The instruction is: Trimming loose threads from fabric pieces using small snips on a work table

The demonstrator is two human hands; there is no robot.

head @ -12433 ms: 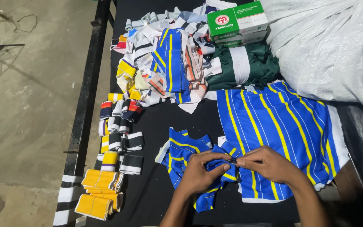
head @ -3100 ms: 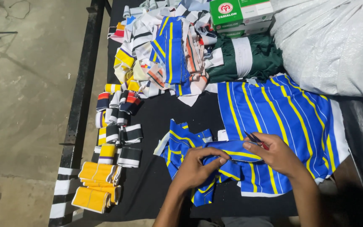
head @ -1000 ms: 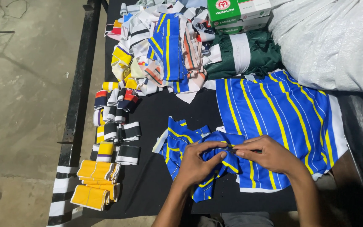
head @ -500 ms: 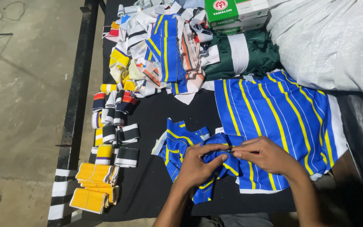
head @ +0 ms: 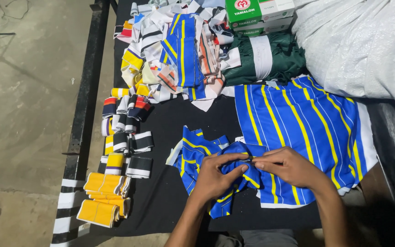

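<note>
Down at six o'clock in the head view, the left hand [head: 218, 176] and the right hand [head: 288, 167] are meeting fingertip to fingertip, both pinching a small blue fabric piece with yellow stripes [head: 236, 176]. Each hand is closing on the cloth's upper edge, apparently so the edge stays taut and lined up between them. That piece is lying at the near middle of the black table [head: 161, 201], overlapping a few similar blue cut pieces [head: 196, 153] toward nine o'clock of the hands. Toward two o'clock a stack of larger blue striped panels [head: 298, 119] is lying flat, its corner tucked under the right hand, within easy reach. At twelve o'clock a mixed pile of striped scraps [head: 179, 55] is heaping up, with folded dark green cloth [head: 264, 59] beside it and green and white boxes [head: 259, 13] behind. At one o'clock a white plastic sack [head: 362, 45] is bulging. Along nine o'clock, folded rib bands [head: 124, 137] are sitting in rows, sorted by colour, with yellow ones [head: 104, 199] nearest the table edge.
</note>
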